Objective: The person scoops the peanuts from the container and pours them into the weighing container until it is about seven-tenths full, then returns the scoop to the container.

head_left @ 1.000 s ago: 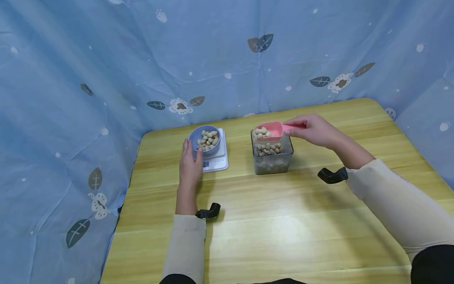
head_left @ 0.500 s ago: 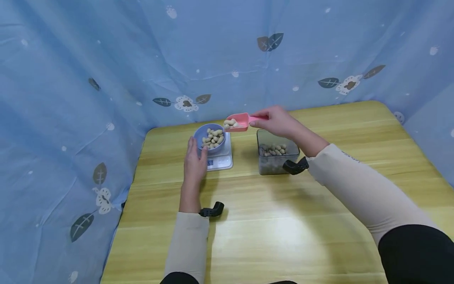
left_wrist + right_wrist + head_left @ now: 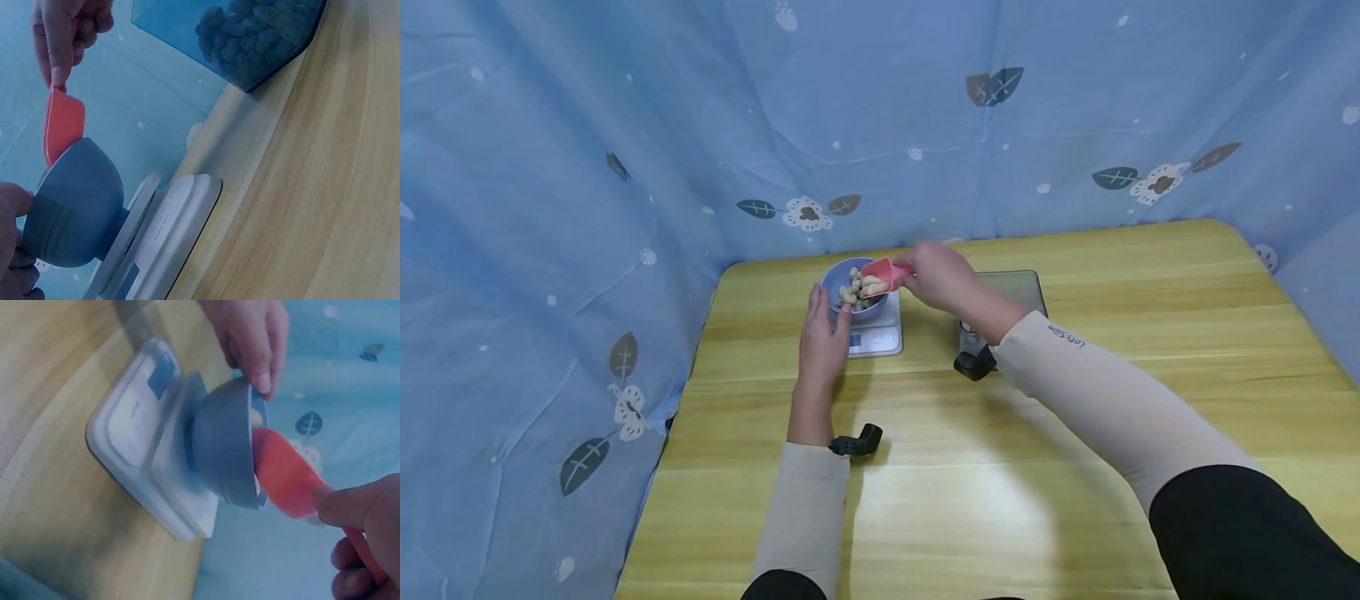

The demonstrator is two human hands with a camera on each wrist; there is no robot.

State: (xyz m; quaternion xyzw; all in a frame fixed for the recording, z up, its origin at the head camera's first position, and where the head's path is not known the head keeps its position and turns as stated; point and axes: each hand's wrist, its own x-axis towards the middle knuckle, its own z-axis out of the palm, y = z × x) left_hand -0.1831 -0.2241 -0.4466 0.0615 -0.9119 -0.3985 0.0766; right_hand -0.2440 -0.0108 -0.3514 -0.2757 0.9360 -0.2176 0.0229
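Observation:
My right hand pinches the handle of a pink scoop. The scoop tilts over the rim of a blue bowl, with peanuts at its mouth and more peanuts in the bowl. Beneath the bowl is a white kitchen scale; its display is too small to read. My left hand holds the bowl's near left side, thumb and fingers apart around its wall. In the left wrist view, the scoop's lip meets the bowl's rim.
A clear grey-tinted container with peanuts stands right of the scale, partly hidden by my right forearm. All stand on a wooden table. A blue patterned curtain hangs behind and left of it.
My right hand has carried the loaded scoop left from above the container to the bowl and tipped it there. My left hand stays at the bowl. The head view has shifted slightly.

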